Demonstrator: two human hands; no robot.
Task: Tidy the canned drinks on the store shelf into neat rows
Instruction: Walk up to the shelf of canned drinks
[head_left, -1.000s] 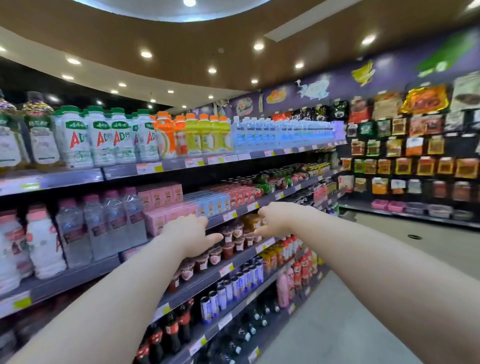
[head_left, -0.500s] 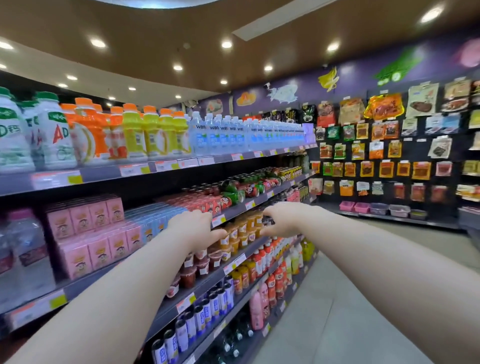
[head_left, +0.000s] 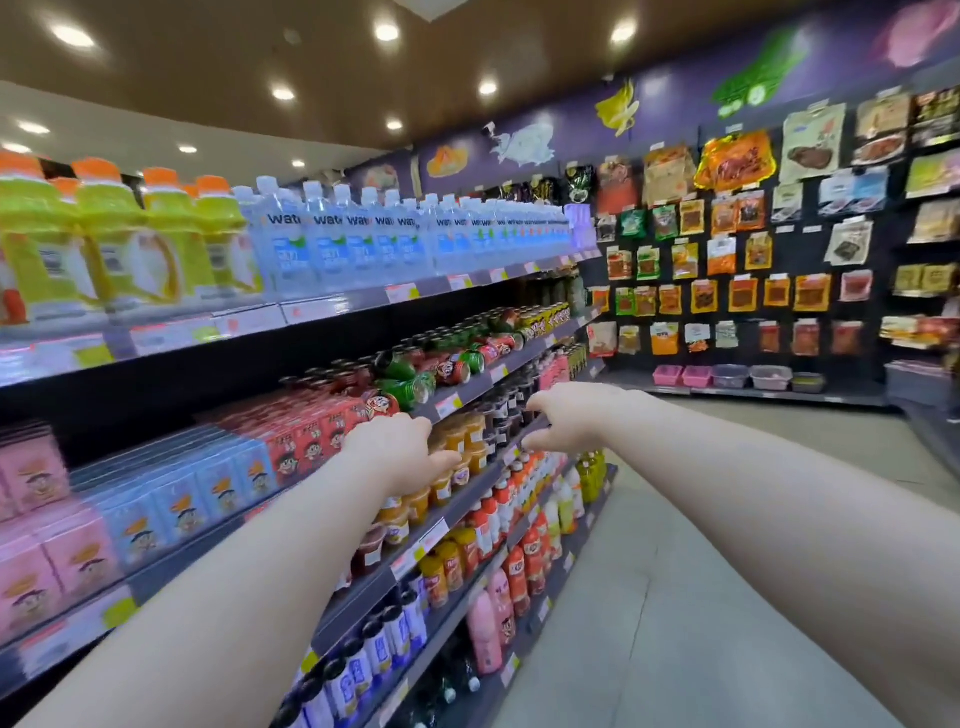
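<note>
Both bare arms were stretched out toward the shelving along the left. Left hand (head_left: 397, 452) hung in front of the shelf edge by the orange jelly cups (head_left: 462, 441), fingers loosely curled downward, thumb sticking out right, nothing gripped. Right hand (head_left: 563, 421) was further along the same shelf, fingers bent and pointing left toward the dark cups (head_left: 506, 415), holding nothing; contact with the shelf edge could not be told.

The canned drinks (head_left: 441, 364), red and green cans, sat on the shelf (head_left: 467, 392) one level above the hands, many of them lying on their sides in a jumble, some upright dark-topped ones behind. Neither hand touched them; the left hand was just below their near end.

Left of the cans on that level: red drink cartons (head_left: 311, 441), then blue cartons (head_left: 182, 499), then pink cartons (head_left: 47, 551). Top shelf held yellow-green bottles with orange caps (head_left: 119, 249) and a row of water bottles (head_left: 363, 244). Lower shelves had small bottles in orange, red and pink. Back wall carried hanging snack packets (head_left: 737, 244). View was motion-blurred at left.
</note>
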